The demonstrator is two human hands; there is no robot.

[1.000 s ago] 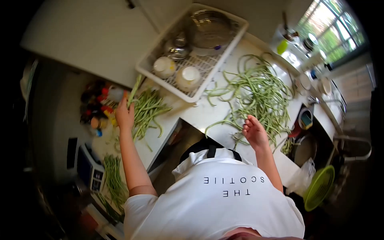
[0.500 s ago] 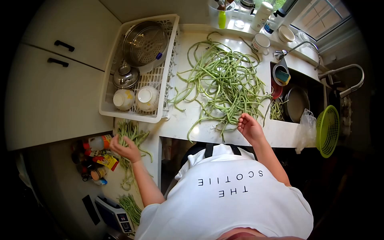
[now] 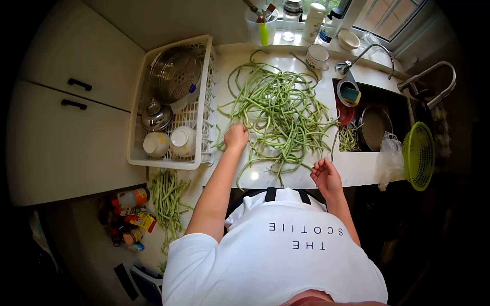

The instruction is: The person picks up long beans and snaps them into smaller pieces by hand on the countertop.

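Note:
A big tangled heap of long green beans lies on the white counter. My left hand is at the heap's left edge, its fingers closed on a long bean whose length is mostly hidden beneath the hand. My right hand hovers by the counter's front edge, below the heap's right side. Its palm faces up, with the fingers loosely curled and nothing visible in them. Further left, a bundle of beans rests lengthwise on the side counter.
A white dish rack with steel pots and bowls stands at the left. On the right are the sink with a pan, a plastic bag and a green colander. A mug sits behind the heap; condiments are lower left.
My left hand has moved from above the bean bundle on the side counter to the heap's left edge and closed there. My right hand has shifted slightly; the view has tilted a little.

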